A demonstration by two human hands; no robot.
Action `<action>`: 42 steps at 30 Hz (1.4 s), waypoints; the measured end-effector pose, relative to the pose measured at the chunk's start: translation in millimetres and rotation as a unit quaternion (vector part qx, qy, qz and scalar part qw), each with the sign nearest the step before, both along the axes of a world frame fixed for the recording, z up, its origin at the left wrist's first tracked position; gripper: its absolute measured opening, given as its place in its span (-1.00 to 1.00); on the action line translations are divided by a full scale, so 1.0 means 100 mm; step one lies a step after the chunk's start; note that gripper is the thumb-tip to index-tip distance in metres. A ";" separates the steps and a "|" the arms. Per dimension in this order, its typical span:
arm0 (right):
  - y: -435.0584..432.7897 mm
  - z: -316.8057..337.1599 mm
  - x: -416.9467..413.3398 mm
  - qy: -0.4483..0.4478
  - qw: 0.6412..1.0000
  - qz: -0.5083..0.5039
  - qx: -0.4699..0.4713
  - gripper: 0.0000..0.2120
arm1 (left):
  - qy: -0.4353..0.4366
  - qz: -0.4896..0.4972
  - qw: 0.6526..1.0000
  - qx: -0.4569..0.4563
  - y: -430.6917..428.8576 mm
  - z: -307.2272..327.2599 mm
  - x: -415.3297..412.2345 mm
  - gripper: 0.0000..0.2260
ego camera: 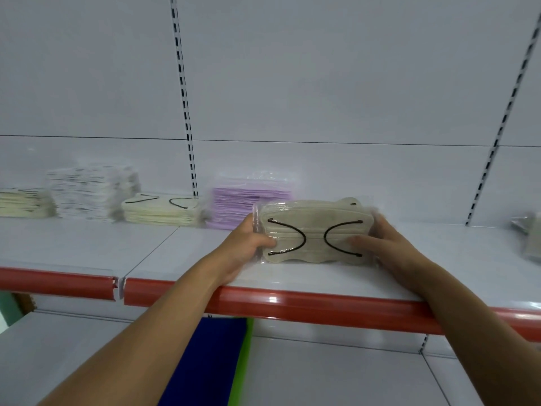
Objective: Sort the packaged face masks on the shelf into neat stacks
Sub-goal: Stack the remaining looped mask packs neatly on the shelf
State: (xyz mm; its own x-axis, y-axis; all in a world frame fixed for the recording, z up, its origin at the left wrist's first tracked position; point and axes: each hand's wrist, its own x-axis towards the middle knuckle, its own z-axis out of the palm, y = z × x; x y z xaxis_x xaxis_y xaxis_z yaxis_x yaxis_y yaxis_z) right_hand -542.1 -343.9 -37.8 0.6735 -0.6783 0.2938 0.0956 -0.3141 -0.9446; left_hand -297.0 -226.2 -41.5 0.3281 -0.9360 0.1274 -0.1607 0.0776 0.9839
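Beige mask bundle (316,230) gripped endwise by left hand (248,247) and right hand (383,247); next, probably square it beside purple stack (246,202)

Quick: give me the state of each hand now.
Left hand: grips the left end of the beige mask pack.
Right hand: grips the pack's right end.
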 end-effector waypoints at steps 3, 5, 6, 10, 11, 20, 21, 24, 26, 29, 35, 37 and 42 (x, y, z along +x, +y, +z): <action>-0.01 -0.02 0.00 0.015 0.999 -0.038 -0.021 -0.64 | -0.008 0.040 0.999 -0.002 -0.01 -0.01 -0.01 -0.65; -0.01 -0.03 0.01 0.015 0.996 -0.086 -0.023 -0.72 | -0.015 0.054 0.998 -0.008 -0.03 -0.01 -0.02 -0.64; -0.02 -0.03 0.00 0.014 0.994 -0.107 -0.024 -0.77 | -0.023 0.058 0.998 -0.013 -0.03 -0.01 -0.02 -0.59; -0.03 0.01 -0.02 -0.005 0.991 -0.132 0.005 -0.83 | -0.062 0.069 0.995 -0.046 -0.01 0.03 -0.09 -0.47; -0.04 0.04 -0.04 -0.019 0.990 -0.135 0.022 -0.80 | -0.078 0.069 0.993 -0.056 -0.02 0.03 -0.10 -0.42; -0.66 0.45 -0.58 -0.103 0.968 -0.154 0.168 -0.90 | -0.587 0.138 0.751 -0.269 -0.55 0.20 -0.56 -0.31; -0.76 0.48 -0.63 -0.095 0.967 -0.162 0.173 -0.84 | -0.617 0.135 0.727 -0.269 -0.65 0.22 -0.62 -0.31; -1.03 0.53 -0.71 -0.070 0.963 -0.186 0.181 -0.74 | -0.656 0.156 0.684 -0.279 -0.95 0.26 -0.74 -0.36; -1.18 0.51 -0.71 -0.051 0.962 -0.184 0.195 -0.80 | -0.654 0.144 0.695 -0.260 -1.12 0.29 -0.81 -0.35; -1.29 0.47 -0.59 -0.025 0.960 -0.178 0.216 -0.87 | -0.660 0.093 0.718 -0.200 -1.36 0.28 -0.87 -0.28; -1.38 0.36 -0.34 0.059 0.965 -0.195 0.168 -0.84 | -0.685 0.044 0.722 -0.081 -1.75 0.16 -0.81 -0.14; -1.41 0.26 -0.36 0.112 0.961 -0.235 0.099 -0.73 | -0.678 0.041 0.732 -0.054 -1.82 0.08 -0.75 -0.13; -1.52 0.11 -0.34 0.133 0.961 -0.217 0.112 -0.41 | -0.625 0.058 0.778 -0.032 -1.84 -0.02 -0.67 -0.10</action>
State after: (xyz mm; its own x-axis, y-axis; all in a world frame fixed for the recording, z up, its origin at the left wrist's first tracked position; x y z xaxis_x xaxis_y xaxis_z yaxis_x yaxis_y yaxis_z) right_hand -575.8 -496.1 -27.2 0.3447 -0.9381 -0.0354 -0.2521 -0.0562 -0.9661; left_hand -363.9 -409.8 -43.6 -0.0071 -0.8882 0.4594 -0.9982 0.0333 0.0490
